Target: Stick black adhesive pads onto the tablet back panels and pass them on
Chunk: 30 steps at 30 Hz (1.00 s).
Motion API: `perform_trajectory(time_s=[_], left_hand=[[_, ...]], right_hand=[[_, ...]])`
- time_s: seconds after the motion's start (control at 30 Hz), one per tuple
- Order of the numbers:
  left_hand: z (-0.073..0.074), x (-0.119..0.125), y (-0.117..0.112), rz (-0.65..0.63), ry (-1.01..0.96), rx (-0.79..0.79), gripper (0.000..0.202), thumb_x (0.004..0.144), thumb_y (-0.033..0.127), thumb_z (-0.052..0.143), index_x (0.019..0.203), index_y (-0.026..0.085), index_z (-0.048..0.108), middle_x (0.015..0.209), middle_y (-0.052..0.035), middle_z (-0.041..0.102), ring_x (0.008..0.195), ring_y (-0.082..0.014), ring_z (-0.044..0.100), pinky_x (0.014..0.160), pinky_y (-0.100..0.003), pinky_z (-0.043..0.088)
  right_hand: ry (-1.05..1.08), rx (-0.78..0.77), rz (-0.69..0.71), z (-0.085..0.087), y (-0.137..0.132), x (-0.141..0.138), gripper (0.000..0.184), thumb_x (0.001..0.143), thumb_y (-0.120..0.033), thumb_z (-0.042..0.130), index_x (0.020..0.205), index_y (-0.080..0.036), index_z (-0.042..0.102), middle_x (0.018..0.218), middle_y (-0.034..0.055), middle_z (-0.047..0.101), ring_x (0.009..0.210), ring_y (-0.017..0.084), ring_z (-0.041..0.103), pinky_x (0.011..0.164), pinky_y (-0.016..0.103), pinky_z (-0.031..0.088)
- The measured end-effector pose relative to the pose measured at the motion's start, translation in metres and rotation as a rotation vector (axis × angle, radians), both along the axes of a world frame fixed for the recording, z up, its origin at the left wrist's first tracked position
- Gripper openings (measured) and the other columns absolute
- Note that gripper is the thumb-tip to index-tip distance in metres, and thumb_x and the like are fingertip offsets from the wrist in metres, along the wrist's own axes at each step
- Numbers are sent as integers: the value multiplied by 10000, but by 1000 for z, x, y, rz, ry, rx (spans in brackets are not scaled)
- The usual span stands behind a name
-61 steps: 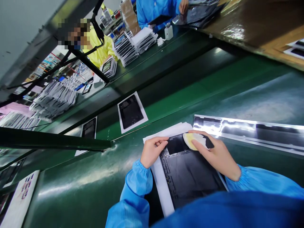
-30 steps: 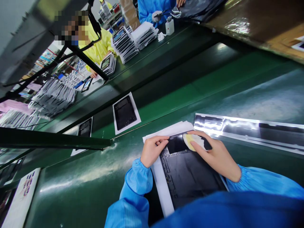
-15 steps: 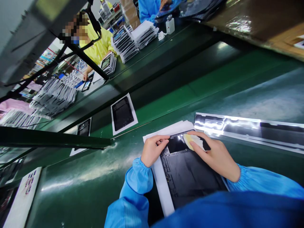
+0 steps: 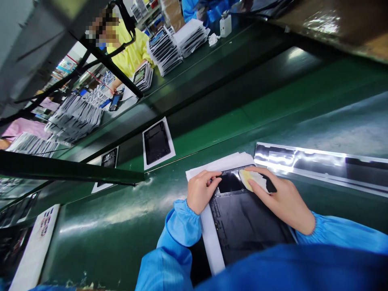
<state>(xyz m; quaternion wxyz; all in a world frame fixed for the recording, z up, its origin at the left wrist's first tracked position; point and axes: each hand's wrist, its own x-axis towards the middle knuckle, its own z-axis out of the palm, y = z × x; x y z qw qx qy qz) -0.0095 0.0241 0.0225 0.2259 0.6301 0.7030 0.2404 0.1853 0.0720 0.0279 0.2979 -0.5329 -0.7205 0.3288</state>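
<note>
A black tablet panel (image 4: 245, 220) lies on white paper sheets (image 4: 209, 238) on the green bench in front of me. My left hand (image 4: 200, 195) is curled and rests on the panel's far left corner, fingertips holding its edge. My right hand (image 4: 281, 200) lies flat with fingers together, pressing a yellowish-white wiping cloth (image 4: 253, 180) onto the panel's far end. Both arms wear blue sleeves.
A shiny metal strip (image 4: 318, 161) lies right of the panel. Two more black panels on white sheets (image 4: 157, 143) (image 4: 107, 161) sit on the green conveyor belt (image 4: 242, 117). Across it a person in yellow (image 4: 129, 52) works among stacks of parts (image 4: 178, 42). A dark bar (image 4: 69, 171) crosses at left.
The panels on the belt have drifted left. My hands stay on the panel, the right one shifting the cloth only slightly. The camera view has moved a little.
</note>
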Motion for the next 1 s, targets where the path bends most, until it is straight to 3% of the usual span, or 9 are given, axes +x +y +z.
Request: perform_trajectory(time_s=[0.33, 0.47, 0.63, 0.73, 0.9, 1.0], left_hand=[[-1, 0, 0, -18, 30, 13, 177, 861, 204, 642, 1003, 229, 744, 754, 16, 664, 614, -99, 562, 652, -213, 470], [0, 2, -2, -41, 125, 14, 185, 898, 246, 605, 1029, 254, 734, 773, 16, 668, 628, -100, 569, 669, -211, 479], [2, 6, -5, -140, 479, 123, 255, 919, 305, 582, 1154, 259, 671, 856, -14, 668, 803, -151, 591, 649, -220, 474], [1, 1, -9, -170, 643, 205, 232, 923, 298, 575, 1126, 245, 673, 915, -37, 664, 847, -165, 582, 677, -238, 485], [-2, -10, -23, -462, 719, 280, 300, 954, 167, 472, 1203, 221, 630, 1189, -34, 671, 1056, -185, 579, 823, -278, 507], [-2, -11, -30, -469, 765, 250, 363, 949, 134, 439, 1273, 200, 589, 1288, -43, 634, 1148, -208, 560, 855, -302, 515]], right_hand=[[2, -8, -5, 0, 0, -1, 284, 635, -392, 422, 876, -285, 530, 728, -19, 667, 211, 58, 357, 382, 261, 384], [1, -4, -4, 1, 0, -1, 277, 634, -384, 428, 878, -293, 522, 775, -21, 665, 211, 53, 361, 383, 261, 386], [-9, -1, 1, 1, 0, -1, 285, 643, -386, 418, 888, -285, 521, 796, -13, 662, 226, 54, 382, 378, 252, 377], [-5, 4, 9, 0, 0, -1, 294, 643, -387, 416, 898, -285, 522, 771, -14, 662, 249, 65, 408, 380, 249, 377], [-21, 16, -3, -1, 0, -2, 293, 639, -388, 418, 890, -284, 528, 771, -13, 662, 205, 47, 347, 376, 253, 374], [-15, 22, -3, 0, -1, -2, 282, 637, -379, 418, 883, -285, 520, 737, -22, 661, 211, 54, 358, 380, 249, 375]])
